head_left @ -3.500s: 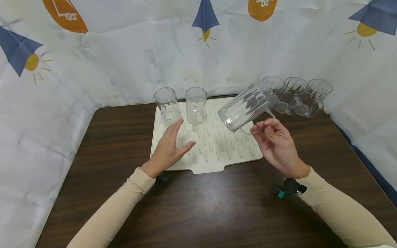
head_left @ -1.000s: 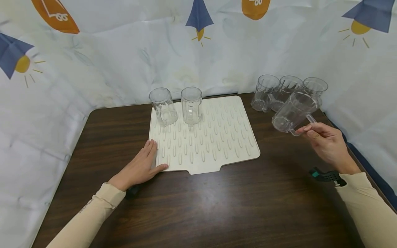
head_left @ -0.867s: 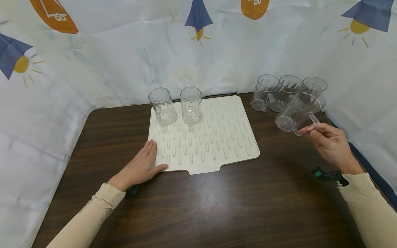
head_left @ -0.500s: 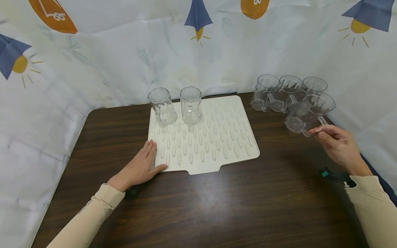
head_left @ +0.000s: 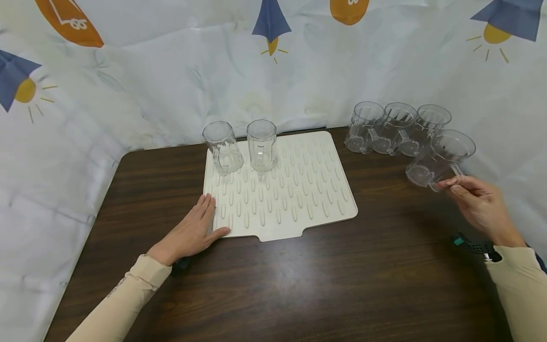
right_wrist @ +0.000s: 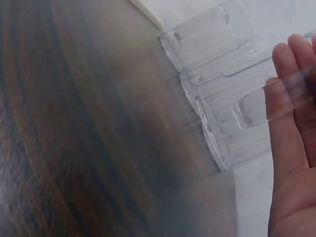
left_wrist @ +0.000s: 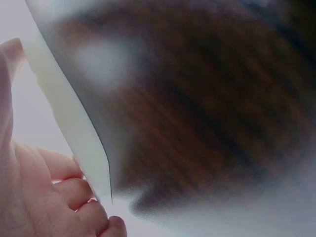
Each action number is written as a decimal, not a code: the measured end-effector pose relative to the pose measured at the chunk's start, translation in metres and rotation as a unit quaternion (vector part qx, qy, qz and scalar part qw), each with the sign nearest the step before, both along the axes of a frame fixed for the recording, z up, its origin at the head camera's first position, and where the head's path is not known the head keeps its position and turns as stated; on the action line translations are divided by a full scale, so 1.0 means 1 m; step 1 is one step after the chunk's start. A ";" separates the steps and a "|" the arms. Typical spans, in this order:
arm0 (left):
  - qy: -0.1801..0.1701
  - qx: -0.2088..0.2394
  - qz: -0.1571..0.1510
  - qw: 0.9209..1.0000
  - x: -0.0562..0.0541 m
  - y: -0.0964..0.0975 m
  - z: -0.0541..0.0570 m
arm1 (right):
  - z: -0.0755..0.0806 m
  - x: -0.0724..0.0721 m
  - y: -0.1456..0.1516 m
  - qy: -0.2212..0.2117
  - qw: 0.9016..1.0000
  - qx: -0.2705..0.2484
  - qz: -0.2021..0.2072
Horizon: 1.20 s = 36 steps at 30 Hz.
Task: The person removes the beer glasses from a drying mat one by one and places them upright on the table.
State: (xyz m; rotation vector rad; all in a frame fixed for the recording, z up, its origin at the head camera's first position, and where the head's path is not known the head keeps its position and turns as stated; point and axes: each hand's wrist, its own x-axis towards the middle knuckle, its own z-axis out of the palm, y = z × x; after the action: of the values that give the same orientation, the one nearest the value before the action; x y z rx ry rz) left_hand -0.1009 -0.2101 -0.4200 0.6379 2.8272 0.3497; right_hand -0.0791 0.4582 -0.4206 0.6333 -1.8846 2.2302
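My right hand (head_left: 483, 204) pinches the handle of a clear mug (head_left: 440, 154) at the table's right side. The mug leans to the right, its base toward the left, close to a row of mugs. In the right wrist view, the fingers (right_wrist: 284, 133) overlap the clear handle. My left hand (head_left: 188, 232) lies at the near left corner of a white ribbed draining board (head_left: 290, 209), fingers straight along its left edge and thumb on its front edge. Toward the back left of the board stand two clear mugs, one left (head_left: 228, 154) and one right (head_left: 261, 149).
Three clear mugs, left (head_left: 363, 128), middle (head_left: 392, 130) and right (head_left: 423, 130), stand side by side at the back right of the dark wooden table (head_left: 290, 294). A white patterned curtain (head_left: 171, 85) hangs behind and along the sides.
My right hand has carried the mug rightward from over the board to beside the row. My left hand came down from above the board to its near left corner and has stayed there.
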 end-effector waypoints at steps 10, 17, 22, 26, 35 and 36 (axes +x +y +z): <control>-0.004 0.003 0.004 1.000 0.001 0.001 0.000 | -0.008 0.003 0.008 -0.006 0.999 0.021 -0.038; -0.002 0.001 0.003 1.000 0.001 0.002 0.001 | -0.012 0.003 0.012 -0.008 0.999 0.026 -0.043; 0.005 0.000 0.000 1.000 0.002 0.002 0.003 | -0.013 0.002 0.015 -0.005 1.000 0.002 -0.012; 0.008 0.000 -0.001 1.000 0.003 0.002 0.004 | -0.013 0.001 0.017 -0.002 1.000 0.003 -0.004; 0.005 0.000 0.001 1.000 0.004 0.002 0.005 | -0.013 0.002 0.018 0.000 0.999 -0.026 0.019; 0.005 0.001 0.001 1.000 0.004 0.002 0.005 | -0.013 0.002 0.018 0.000 0.999 -0.033 0.022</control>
State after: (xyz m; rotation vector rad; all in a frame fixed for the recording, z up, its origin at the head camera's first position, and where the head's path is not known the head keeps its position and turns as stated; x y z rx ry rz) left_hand -0.0971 -0.2078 -0.4153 0.6389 2.8385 0.3498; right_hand -0.0771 0.4762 -0.4336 0.6707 -1.8056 2.3101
